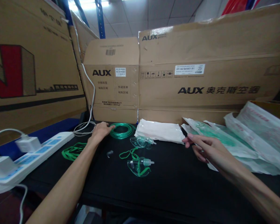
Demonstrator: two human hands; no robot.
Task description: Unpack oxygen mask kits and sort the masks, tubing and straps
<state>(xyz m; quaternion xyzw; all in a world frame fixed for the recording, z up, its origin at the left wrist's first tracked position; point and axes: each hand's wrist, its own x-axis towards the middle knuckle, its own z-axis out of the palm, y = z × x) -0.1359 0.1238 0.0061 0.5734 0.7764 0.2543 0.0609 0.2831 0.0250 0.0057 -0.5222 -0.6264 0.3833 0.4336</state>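
Note:
My left hand [100,132] reaches to the back of the black table, thumb apart from its other fingers. Its thumb tip touches the left edge of a coil of clear green tubing [122,131]; the other fingertips are partly hidden. At the right, my right hand [204,147] has its thumb and forefinger closed at the right corner of a flat white pouch [160,130]. Between the hands lie two clear green oxygen masks, one [142,142] by the pouch and another [140,166] nearer me with green elastic. A small clear connector [109,153] rests left of them.
Green cord [73,151] lies beside my left forearm. A white power strip [37,157] with plugs and cables runs along the left. Several translucent packages [238,140] are piled at right. Cardboard panels [200,74] wall the back and left.

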